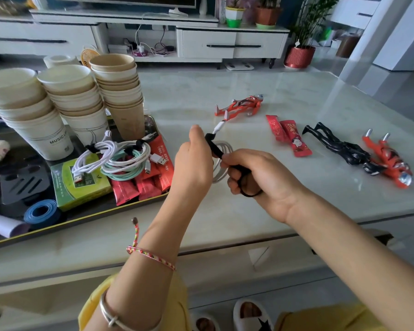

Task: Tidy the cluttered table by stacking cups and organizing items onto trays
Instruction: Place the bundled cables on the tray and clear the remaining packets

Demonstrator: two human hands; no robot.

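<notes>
Now, through the head camera, I see two bare hands working close together above the pale marble table, near its front edge. The left hand has its fingers curled round a coiled white cable. Its thumb sits on top and pinches the black band that crosses the coil. The right hand, just to the right, is clamped on the other end of the same band. Its fingers fold over the band, and a loop of it shows below the palm. A white plug on the cable sticks out past the left thumb toward the far side. I cannot tell whether the band is fastened.

To the left, a dark tray with a gold rim lies on the table. At its far end stand three stacks of paper cups, upright and side by side. Nearer lie bundled cables, white and mint green, resting on red sachets and a green box. A blue roll lies at the tray's near left.

On the bare table to the right, well apart from the hands, a red toy figure lies at the far side. Two loose sachets lie touching each other. A black toy figure and a second red figure lie side by side, touching.
</notes>
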